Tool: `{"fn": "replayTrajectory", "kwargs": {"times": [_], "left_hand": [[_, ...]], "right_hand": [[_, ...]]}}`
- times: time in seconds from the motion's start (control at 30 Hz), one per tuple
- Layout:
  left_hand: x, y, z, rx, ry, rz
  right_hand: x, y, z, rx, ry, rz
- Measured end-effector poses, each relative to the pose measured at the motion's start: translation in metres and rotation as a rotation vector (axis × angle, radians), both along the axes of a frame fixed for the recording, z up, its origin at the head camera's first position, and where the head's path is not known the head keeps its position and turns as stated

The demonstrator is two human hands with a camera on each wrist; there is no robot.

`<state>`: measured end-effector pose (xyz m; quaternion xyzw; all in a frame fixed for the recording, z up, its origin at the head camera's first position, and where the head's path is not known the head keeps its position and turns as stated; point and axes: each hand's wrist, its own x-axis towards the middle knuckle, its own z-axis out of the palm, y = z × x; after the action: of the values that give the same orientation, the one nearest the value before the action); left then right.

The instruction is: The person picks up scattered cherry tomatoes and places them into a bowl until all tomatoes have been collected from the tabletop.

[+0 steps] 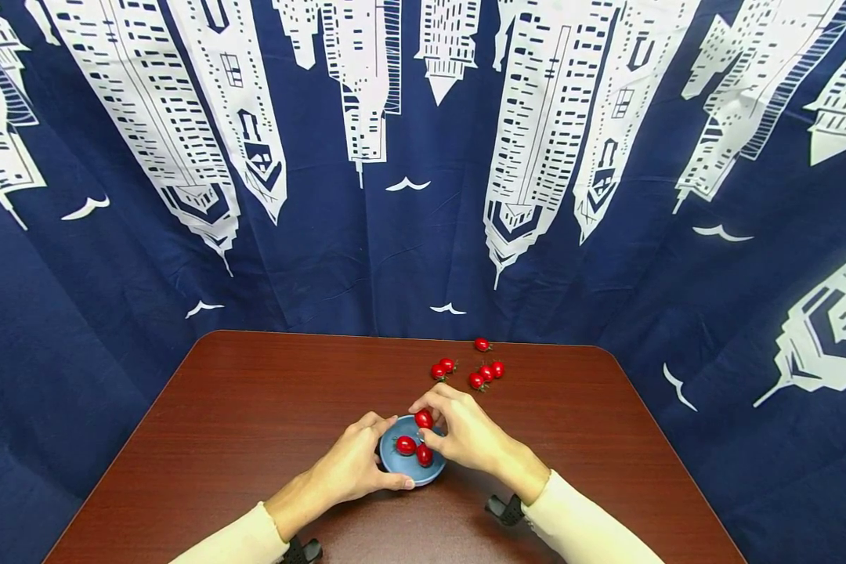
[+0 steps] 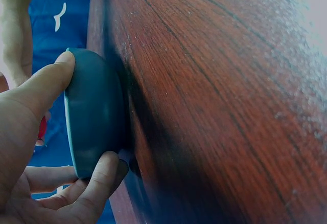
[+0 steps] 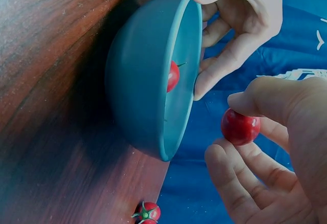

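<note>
A small blue bowl [image 1: 392, 464] stands near the middle of the table, with two cherry tomatoes [image 1: 405, 446] inside it. My left hand [image 1: 352, 462] grips the bowl from its left side, thumb on the near rim and fingers round the far side. In the left wrist view the thumb and fingers press against the bowl's outer wall [image 2: 94, 111]. My right hand [image 1: 465, 427] pinches another cherry tomato [image 3: 240, 127] between thumb and fingers, over the bowl's right part in the head view. The right wrist view shows this tomato just outside the rim.
Several more cherry tomatoes [image 1: 486, 374] with green stems lie on the brown wooden table [image 1: 289, 392] beyond the bowl, toward the far edge. A blue curtain [image 1: 324, 258] printed with white buildings hangs behind the table.
</note>
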<state>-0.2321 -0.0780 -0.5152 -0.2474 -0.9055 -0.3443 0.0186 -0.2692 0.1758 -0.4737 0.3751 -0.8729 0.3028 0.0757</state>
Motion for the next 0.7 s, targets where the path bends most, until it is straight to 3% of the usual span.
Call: {"fn": "replayTrajectory", "kwargs": {"times": [0.27,0.7], "left_hand": [[0.0003,0.0001,-0.0001,0.007,-0.005,-0.004],[-0.0001,-0.0004,-0.001,0.011,-0.015,-0.006]], "right_hand": [[0.0055,0.0007,0.0007,0.136,0.073,-0.102],[0.0084,0.0031,0.002,0.127,0.075,-0.111]]}}
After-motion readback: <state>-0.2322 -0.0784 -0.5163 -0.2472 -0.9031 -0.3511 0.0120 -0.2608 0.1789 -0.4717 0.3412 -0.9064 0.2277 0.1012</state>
